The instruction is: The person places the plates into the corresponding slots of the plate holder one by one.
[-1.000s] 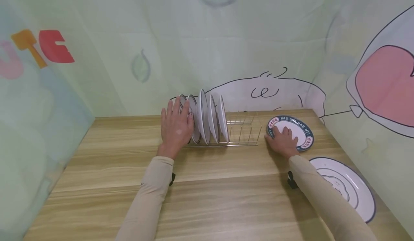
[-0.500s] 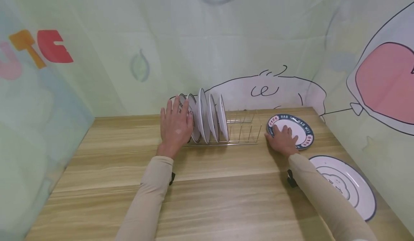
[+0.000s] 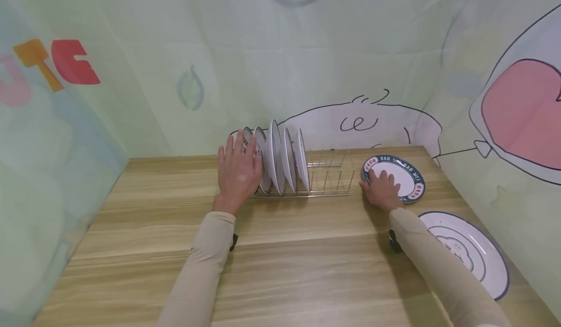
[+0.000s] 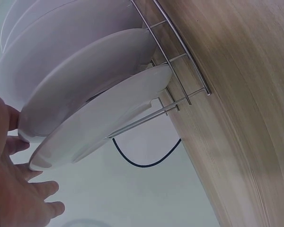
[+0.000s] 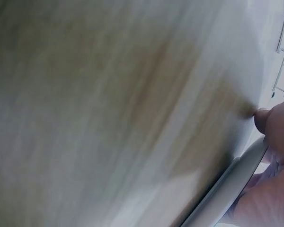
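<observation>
Your left hand (image 3: pixel 238 173) touches racked plates (image 3: pixel 275 159), fingers extended; your right hand (image 3: pixel 381 191), loosely spread, rests on letter-rimmed plate (image 3: pixel 402 175).

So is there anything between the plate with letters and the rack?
Only the right hand: its thumb is at the edge of the lettered plate nearest the rack. Nothing else visible stands there.

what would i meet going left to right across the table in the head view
Left hand → tallest upright plate → rightmost upright plate → right end of the wire rack → blue-rimmed plate with lettering → larger flat plate.
</observation>
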Tool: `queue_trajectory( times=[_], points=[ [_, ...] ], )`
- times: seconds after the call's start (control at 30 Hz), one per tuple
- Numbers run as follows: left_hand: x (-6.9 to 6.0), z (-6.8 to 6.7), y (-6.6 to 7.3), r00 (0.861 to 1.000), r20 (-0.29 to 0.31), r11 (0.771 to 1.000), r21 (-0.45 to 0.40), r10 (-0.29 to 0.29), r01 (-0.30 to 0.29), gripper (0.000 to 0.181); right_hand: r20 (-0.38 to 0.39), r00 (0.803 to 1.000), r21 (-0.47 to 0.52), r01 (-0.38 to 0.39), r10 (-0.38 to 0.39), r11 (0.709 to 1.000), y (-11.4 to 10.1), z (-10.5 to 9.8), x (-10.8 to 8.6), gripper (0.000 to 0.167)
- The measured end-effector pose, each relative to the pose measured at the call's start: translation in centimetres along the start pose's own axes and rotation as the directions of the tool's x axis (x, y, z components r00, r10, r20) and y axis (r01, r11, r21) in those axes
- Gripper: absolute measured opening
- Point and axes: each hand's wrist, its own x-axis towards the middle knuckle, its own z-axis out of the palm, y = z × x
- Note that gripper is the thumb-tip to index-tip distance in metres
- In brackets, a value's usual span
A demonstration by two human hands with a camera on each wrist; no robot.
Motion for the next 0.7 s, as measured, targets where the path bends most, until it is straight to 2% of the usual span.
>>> queue_trajectory(
  times=[0.2, 0.33, 0.57, 0.7],
  points=[
    [-0.1, -0.1, 0.1, 1.0, 0.01, 1.0, -0.01, -0.005, 0.005, 0.054, 0.008, 1.0, 0.013, 0.0, 0.0, 1.0, 0.0, -0.6, -0.2, 0.056],
    [-0.2, -0.2, 0.0, 1.0, 0.018, 1.0, -0.013, -0.009, 0.009, 0.054, 0.0, 1.0, 0.037, 0.021, -0.021, 0.999, 0.1, -0.8, -0.2, 0.057],
    [-0.2, -0.1, 0.0, 1.0, 0.019, 1.0, -0.013, -0.007, 0.007, 0.054, -0.094, 0.99, 0.032, 0.11, -0.106, 0.993, 0.6, -1.4, 0.1, 0.057],
    [-0.1, -0.2, 0.0, 1.0, 0.007, 1.0, -0.011, -0.004, 0.005, 0.053, -0.125, 0.985, 0.055, 0.125, -0.118, 0.991, 0.4, -2.1, 0.2, 0.059]
  ],
)
